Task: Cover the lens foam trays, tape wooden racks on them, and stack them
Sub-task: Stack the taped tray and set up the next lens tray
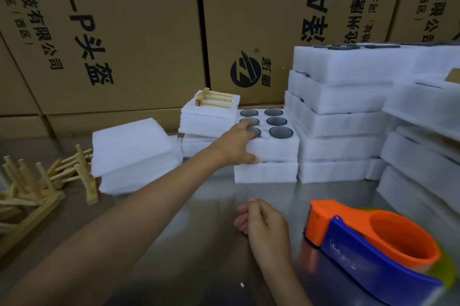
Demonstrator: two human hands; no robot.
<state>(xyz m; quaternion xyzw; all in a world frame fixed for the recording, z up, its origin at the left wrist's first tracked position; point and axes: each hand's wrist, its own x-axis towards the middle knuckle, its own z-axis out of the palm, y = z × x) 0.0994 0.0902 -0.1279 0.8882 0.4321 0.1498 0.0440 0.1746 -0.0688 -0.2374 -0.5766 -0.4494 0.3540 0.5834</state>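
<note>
An uncovered white foam tray with several dark round lenses sits on top of another foam tray in the middle. My left hand grips its near left corner, fingers over the top and thumb on the front side. My right hand hovers over the metal table with its fingers loosely curled and holds nothing. To the left of the tray stands a stack of covered trays with a wooden rack taped on top. Plain foam cover sheets lie further left. Loose wooden racks are piled at the far left.
An orange and blue tape dispenser rests on the table at the near right. Tall stacks of foam trays fill the right side. Large cardboard boxes form a wall behind everything.
</note>
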